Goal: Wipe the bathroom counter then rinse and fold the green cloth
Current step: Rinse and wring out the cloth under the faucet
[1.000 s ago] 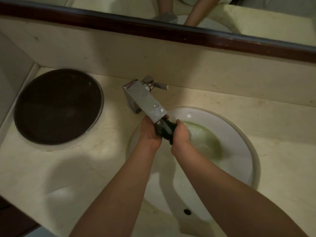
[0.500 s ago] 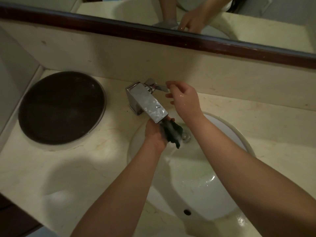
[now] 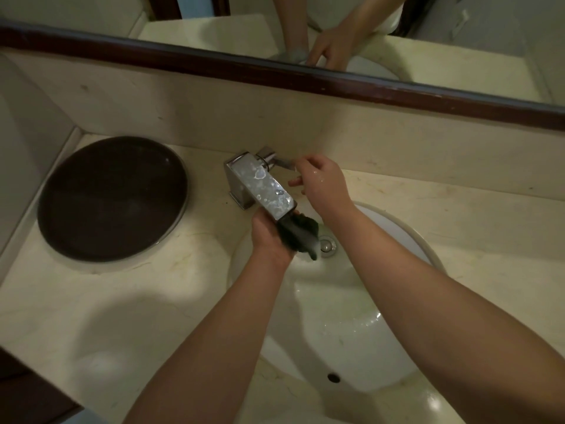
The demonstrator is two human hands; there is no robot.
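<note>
Under the spout of the tap [image 3: 260, 186], the left hand [image 3: 269, 232] is closed in a fist around the cloth [image 3: 298, 235], which is bunched into a dark wad; one end hangs from the fist over the basin [image 3: 397, 240], just beside the drain [image 3: 326, 246]. Right hand [image 3: 322, 182] reaches to the lever [image 3: 282, 162] behind the spout, its fingers loosely curled with the fingertips at the lever's end; whether they actually pinch it cannot be told. Its back is wet.

Compared with half a second earlier, the right hand has closed in on the lever from just beside it, while the left hand keeps the cloth in the same place below the spout. A second ago both hands held the cloth together.

Basin is white, wet and glistening, sunk in a pale stone tabletop [image 3: 107, 316]. A dark round tray [image 3: 113, 197] lies well to the left of the tap. Above the stone backsplash runs the dark frame of a mirror [image 3: 367, 35], which reflects the person's arms.
</note>
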